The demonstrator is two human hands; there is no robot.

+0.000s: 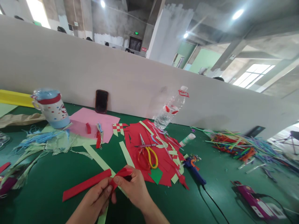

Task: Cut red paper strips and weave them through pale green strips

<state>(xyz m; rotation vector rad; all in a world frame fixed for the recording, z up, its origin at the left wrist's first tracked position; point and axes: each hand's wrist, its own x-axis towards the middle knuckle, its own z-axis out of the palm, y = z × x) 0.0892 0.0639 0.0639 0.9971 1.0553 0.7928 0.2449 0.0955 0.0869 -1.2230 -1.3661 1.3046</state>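
Observation:
My left hand (97,196) and my right hand (135,186) meet at the front of the table. Both pinch a red paper strip (123,171), which curves over between their fingers. A flat red paper strip (85,185) lies just beyond my left hand. Pale green paper strips (99,158) run beneath and beyond the hands. Ahead of my right hand, scissors (151,158) with yellow and orange handles rest on red paper sheets (133,137) strewn with pale green scraps. A green paper piece (156,175) lies on the near edge of the red sheets.
Behind stand a cup (54,110), a phone (102,101) against the partition (130,81), and a tilted clear bottle (169,110). To the right are a blue glue gun (195,171) with a cord, a glue stick (187,139), coloured strands (240,147) and a purple device (255,200).

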